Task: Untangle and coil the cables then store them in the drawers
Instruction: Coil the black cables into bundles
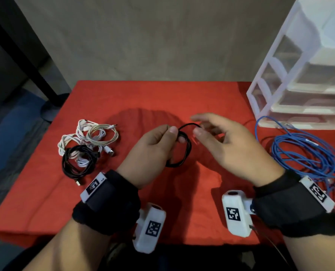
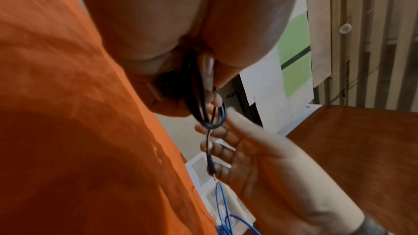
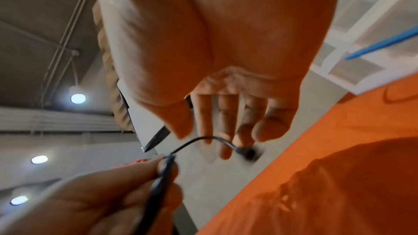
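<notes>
At the far left of the red-covered table [image 1: 123,94], as I watch through the head camera, a bundle of white USB cables [image 1: 88,136] lies partly over a coiled black cable [image 1: 78,163], both resting on the cloth and well apart from my hands. Moving right, my left hand [image 1: 153,145] is raised above the middle of the table, thumb and fingers [image 1: 172,130] pinching a small black cable coil [image 1: 182,149] that hangs in loops below the grip; the left wrist view shows the loops passing between the curled fingers with a short tail and plug dangling. Just beside it, my right hand [image 1: 227,141] hovers with fingers spread and relaxed, grasping nothing; the free end of the black cable arcs toward its fingertips, and whether it touches them I cannot tell because of motion blur. Further right, a loose tangle of blue network cable [image 1: 307,153] sprawls on the table near my right wrist. Behind it, at the far right corner, stands a white plastic drawer unit [image 1: 280,61] with clear drawers, the lowest drawer pulled partly outward.
</notes>
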Tool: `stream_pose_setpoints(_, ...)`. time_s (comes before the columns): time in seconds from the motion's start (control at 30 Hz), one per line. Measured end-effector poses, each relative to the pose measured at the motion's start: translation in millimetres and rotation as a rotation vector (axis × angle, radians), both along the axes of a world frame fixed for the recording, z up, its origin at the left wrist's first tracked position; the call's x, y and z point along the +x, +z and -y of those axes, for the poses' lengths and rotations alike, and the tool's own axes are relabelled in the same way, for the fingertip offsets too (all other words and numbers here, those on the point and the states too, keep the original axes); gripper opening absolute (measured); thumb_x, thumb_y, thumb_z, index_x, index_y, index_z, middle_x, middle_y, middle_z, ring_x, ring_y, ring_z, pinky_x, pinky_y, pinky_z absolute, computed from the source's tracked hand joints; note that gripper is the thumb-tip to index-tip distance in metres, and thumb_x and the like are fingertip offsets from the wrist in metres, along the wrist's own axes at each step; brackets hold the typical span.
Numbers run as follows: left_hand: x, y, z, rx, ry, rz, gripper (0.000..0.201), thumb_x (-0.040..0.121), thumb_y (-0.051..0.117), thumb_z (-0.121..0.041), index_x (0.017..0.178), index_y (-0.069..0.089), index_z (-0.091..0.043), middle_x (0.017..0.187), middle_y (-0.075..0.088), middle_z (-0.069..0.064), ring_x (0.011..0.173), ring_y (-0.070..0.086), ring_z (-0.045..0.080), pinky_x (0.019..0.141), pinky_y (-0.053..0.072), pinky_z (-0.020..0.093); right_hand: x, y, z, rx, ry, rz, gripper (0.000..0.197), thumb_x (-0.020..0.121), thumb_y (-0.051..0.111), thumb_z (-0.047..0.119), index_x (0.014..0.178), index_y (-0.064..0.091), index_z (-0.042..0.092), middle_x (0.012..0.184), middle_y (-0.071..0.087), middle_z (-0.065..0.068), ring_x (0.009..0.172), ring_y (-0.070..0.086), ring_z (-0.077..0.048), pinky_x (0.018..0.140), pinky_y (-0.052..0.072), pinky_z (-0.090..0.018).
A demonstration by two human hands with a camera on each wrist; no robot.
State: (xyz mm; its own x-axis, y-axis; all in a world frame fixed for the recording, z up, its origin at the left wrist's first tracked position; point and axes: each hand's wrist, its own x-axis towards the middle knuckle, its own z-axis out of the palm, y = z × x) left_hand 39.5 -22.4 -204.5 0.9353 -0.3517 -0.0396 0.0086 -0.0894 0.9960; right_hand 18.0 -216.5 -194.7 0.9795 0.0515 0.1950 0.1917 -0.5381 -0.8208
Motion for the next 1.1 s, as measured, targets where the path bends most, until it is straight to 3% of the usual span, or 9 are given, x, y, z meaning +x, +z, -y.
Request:
stream_pose_setpoints(0.1, -3, 6, 1, -0.04, 0.029, 0.059, 0.033, 0.11, 0.039, -0.027, 0.088, 0.061, -0.013, 0.06, 0.037, -0.006, 0.049, 0.032, 0.008, 0.061, 0.034, 0.041, -11, 8, -10, 0.1, 0.107, -0.072, 0.024, 0.093, 0.073, 0.033, 0.117, 0.073, 0.034, 0.101, 0.075, 0.012, 0.087, 0.065, -0.006, 0.081, 0.048, -0.018)
stream_pose_setpoints(0.2, -7, 10, 3, -0.113, 0.026, 0.08, 0.031, 0.109, 0.041, -0.029, 0.091, 0.06, -0.012, 0.067, 0.033, 0.009, 0.055, 0.03, 0.017, 0.058, 0.028, 0.04, -14, 2, -15, 0.124, 0.125, -0.124, 0.039, 0.092, 0.076, 0.025, 0.128, 0.069, 0.036, 0.109, 0.076, 0.008, 0.096, 0.069, -0.007, 0.093, 0.053, -0.027)
stream_pose_setpoints(0.33, -13, 11, 9, -0.111, 0.011, 0.117, 0.03, 0.106, 0.045, -0.032, 0.093, 0.063, -0.012, 0.06, 0.052, -0.002, 0.057, 0.048, 0.012, 0.057, 0.04, 0.027, -11, -2, -18, 0.428, 0.086, -0.175, 0.036, 0.095, 0.067, -0.001, 0.123, 0.072, 0.02, 0.098, 0.077, 0.001, 0.086, 0.07, -0.011, 0.079, 0.055, -0.028)
stream_pose_setpoints(0.47, -14, 9, 15, -0.156, 0.091, 0.119, 0.025, 0.103, 0.049, -0.029, 0.101, 0.068, -0.013, 0.072, 0.066, 0.0, 0.063, 0.061, 0.005, 0.057, 0.045, 0.016, -10, -4, -14, 0.523, -0.085, -0.1, 0.018, 0.088, 0.076, 0.013, 0.102, 0.081, 0.023, 0.096, 0.075, -0.014, 0.079, 0.061, -0.018, 0.076, 0.047, -0.032)
stream_pose_setpoints(0.57, -14, 8, 18, -0.162, 0.145, 0.135, 0.019, 0.104, 0.05, -0.018, 0.101, 0.067, -0.01, 0.077, 0.066, 0.004, 0.064, 0.063, 0.005, 0.059, 0.046, 0.011, -12, -3, -15, 0.698, -0.055, -0.147, 0.021, 0.09, 0.07, 0.001, 0.106, 0.079, 0.012, 0.09, 0.078, -0.01, 0.08, 0.068, -0.014, 0.075, 0.05, -0.022)
stream_pose_setpoints(0.83, -12, 3, 17, -0.134, 0.109, 0.104, 0.023, 0.106, 0.047, -0.013, 0.104, 0.066, -0.001, 0.083, 0.067, 0.009, 0.069, 0.06, 0.02, 0.07, 0.058, 0.035, -17, 14, -15, 1.111, 0.191, -0.32, 0.038, 0.088, 0.062, -0.009, 0.122, 0.058, 0.006, 0.091, 0.065, -0.016, 0.079, 0.062, -0.024, 0.076, 0.057, -0.034)
stream_pose_setpoints(0.93, -11, 4, 16, -0.11, 0.105, 0.066, 0.024, 0.106, 0.048, -0.014, 0.101, 0.066, 0.002, 0.079, 0.067, 0.013, 0.07, 0.062, 0.022, 0.071, 0.059, 0.036, -18, 9, -18, 0.993, 0.23, -0.248, 0.046, 0.086, 0.062, -0.007, 0.128, 0.056, 0.009, 0.093, 0.06, -0.016, 0.086, 0.056, -0.03, 0.086, 0.048, -0.041)
stream_pose_setpoints(1.03, -10, 4, 14, -0.076, 0.12, 0.038, 0.026, 0.106, 0.05, -0.017, 0.094, 0.066, -0.001, 0.073, 0.066, 0.011, 0.068, 0.062, 0.022, 0.075, 0.059, 0.051, -16, 4, -21, 0.355, 0.153, 0.005, 0.041, 0.086, 0.067, -0.008, 0.117, 0.07, 0.02, 0.098, 0.07, -0.002, 0.089, 0.065, -0.017, 0.086, 0.049, -0.026)
stream_pose_setpoints(1.1, -8, 5, 11, -0.046, 0.113, 0.043, 0.028, 0.106, 0.05, -0.02, 0.091, 0.066, -0.002, 0.071, 0.066, 0.008, 0.066, 0.06, 0.021, 0.077, 0.055, 0.062, -13, 4, -18, 0.129, 0.126, 0.07, 0.026, 0.088, 0.071, -0.002, 0.098, 0.076, 0.022, 0.094, 0.071, 0.003, 0.09, 0.068, -0.015, 0.084, 0.049, -0.028)
